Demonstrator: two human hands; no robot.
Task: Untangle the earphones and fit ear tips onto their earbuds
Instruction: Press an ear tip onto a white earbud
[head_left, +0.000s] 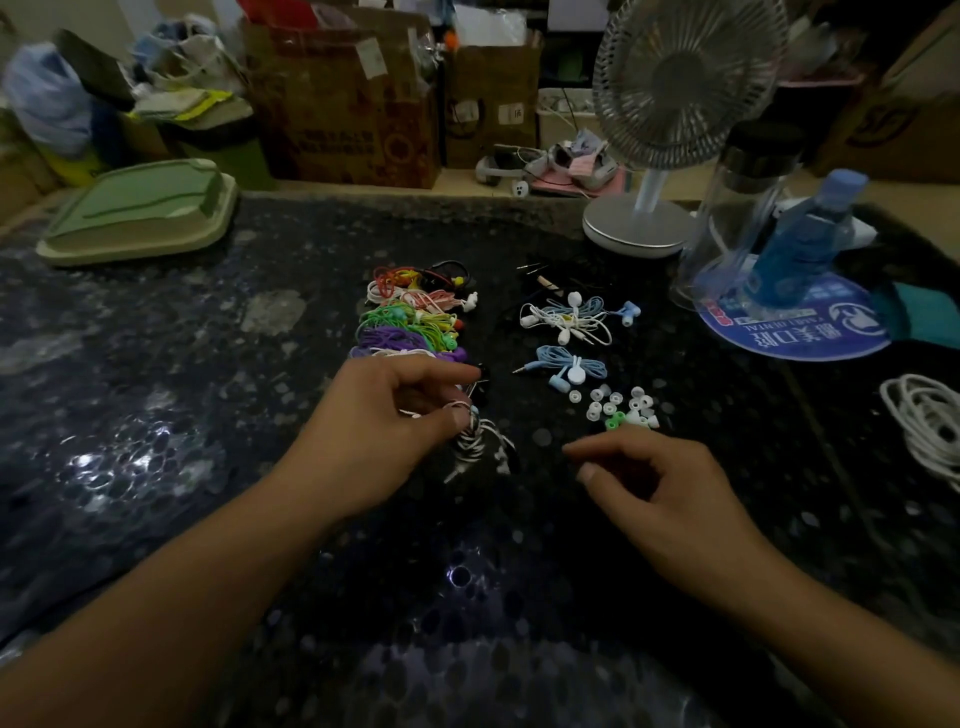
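Earphones sorting on dark speckled tabletop (208, 415).
Left hand (384, 431) grip pinches a black-and-white earphone bundle (475, 441) resting on the tabletop; right hand (654, 488) loosely curled, holding nothing, just below the scattered ear tips (621, 408). Coloured earphone bundles (410, 317) lie beyond the left hand.
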